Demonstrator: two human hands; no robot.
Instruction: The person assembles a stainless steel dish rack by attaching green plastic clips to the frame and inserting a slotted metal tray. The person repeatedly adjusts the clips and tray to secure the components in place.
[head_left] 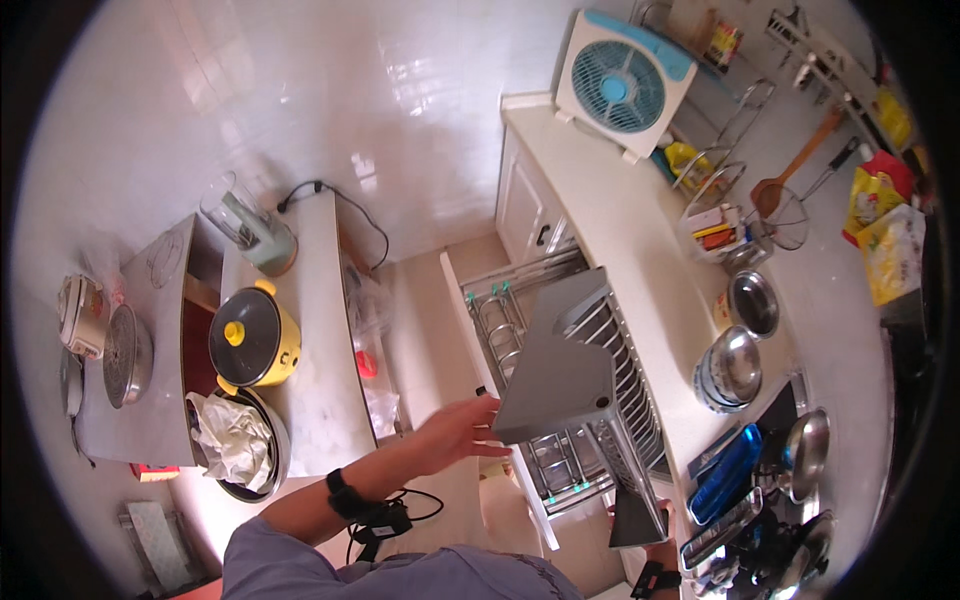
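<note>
A grey dish rack with a row of metal wire slots is tilted over an open pull-out drawer. My left hand holds the rack's left side, fingers reaching behind the grey panel's edge. At the rack's near right end is my right hand, mostly covered by the rack; the part that shows is wrapped around its edge. Inside the drawer, a metal wire basket with green clips shows around the rack.
To the right runs a white counter with a box fan, metal bowls and a blue package. On the left stand a yellow electric pot, a blender and a basin. A black cord hangs near my left forearm.
</note>
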